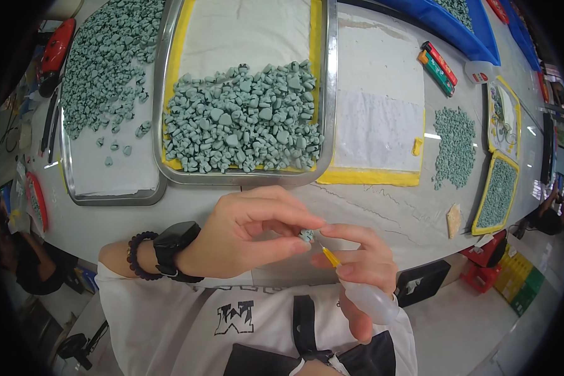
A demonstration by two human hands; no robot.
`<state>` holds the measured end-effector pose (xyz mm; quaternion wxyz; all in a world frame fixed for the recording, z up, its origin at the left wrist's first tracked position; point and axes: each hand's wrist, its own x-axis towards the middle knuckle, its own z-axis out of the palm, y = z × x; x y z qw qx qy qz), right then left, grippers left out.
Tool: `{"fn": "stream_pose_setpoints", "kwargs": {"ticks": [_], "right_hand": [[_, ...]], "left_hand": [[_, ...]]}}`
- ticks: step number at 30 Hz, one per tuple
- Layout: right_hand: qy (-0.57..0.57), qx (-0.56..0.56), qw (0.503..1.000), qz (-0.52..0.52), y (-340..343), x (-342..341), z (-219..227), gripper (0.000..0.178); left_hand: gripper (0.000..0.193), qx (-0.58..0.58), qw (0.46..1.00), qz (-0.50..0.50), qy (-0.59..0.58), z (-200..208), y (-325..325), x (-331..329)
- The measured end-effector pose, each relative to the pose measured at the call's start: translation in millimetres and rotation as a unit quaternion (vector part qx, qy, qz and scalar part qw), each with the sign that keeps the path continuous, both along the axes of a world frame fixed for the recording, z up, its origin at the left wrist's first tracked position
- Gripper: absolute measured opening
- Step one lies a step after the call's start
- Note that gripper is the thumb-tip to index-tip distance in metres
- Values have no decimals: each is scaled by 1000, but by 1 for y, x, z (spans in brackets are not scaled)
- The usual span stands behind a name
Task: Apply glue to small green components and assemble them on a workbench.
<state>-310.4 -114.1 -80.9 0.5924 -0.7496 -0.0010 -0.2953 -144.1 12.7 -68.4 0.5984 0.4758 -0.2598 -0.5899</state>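
Observation:
Between the thumb and fingertips of my left hand (247, 229) is pinched a small grey-green piece (306, 235), held above the near edge of the table. My right hand (373, 266) grips a translucent squeeze bottle (371, 302) with a yellow needle tip (331, 256). The thin needle points up at the piece; whether it touches cannot be made out. An index finger of the right hand reaches close to the piece. Just beyond my hands, a metal tray (244, 179) lined with yellow-edged white cloth carries a heap of similar grey-green pieces (241, 119).
Another tray (116, 195) of such pieces lies at the left, with a red object (57, 47) beyond it. Right of the middle tray are a yellow-edged white sheet (376, 128), a pile of smaller pieces (454, 147) and a yellow-framed tray (476, 227). A blue bin (482, 47) stands far right.

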Motion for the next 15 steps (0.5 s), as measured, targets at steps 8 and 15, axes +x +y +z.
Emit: {"fn": "stream_pose_setpoints", "kwargs": {"ticks": [8,15], "right_hand": [[26,-9,999,26,-4,0,0,69],[24,-4,999,23,-3,2,0,63]], "left_hand": [[34,14,1000,-9,15,-2,0,-1],[35,8,1000,-6,13,-4,0,-2]]}}
